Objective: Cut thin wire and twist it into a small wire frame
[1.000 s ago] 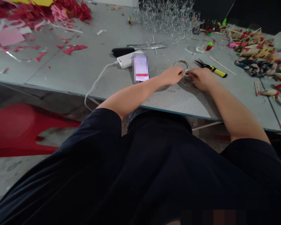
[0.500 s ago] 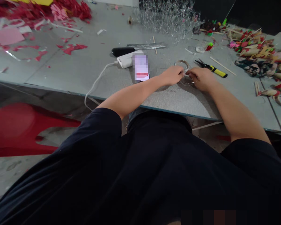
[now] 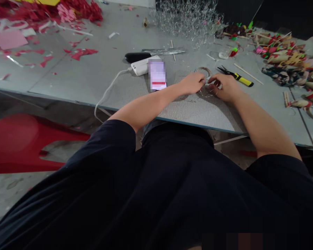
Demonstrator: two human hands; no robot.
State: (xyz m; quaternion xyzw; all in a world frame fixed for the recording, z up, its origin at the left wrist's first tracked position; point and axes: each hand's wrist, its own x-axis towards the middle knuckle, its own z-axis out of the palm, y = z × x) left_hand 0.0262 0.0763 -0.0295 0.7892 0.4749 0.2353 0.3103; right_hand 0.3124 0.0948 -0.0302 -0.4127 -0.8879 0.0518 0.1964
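My left hand is closed in a pinch on thin silvery wire, whose fine loops show between the two hands. Just to the right, my right hand has its thumb and fingers parted beside the wire, with a gap between them. Past the fingertips lies a roll of tape or ring, partly hidden by my left hand. Pliers with yellow and black handles rest beyond my right hand.
A phone and a white charger-like block with a cable lie left of my hands. A tangle of silvery wire stands at the back. Colourful craft pieces pile up at right. A red stool stands lower left.
The fingers of my right hand have spread from a pinch, and a gap now shows between thumb and fingers. My left hand stays nearly in place.
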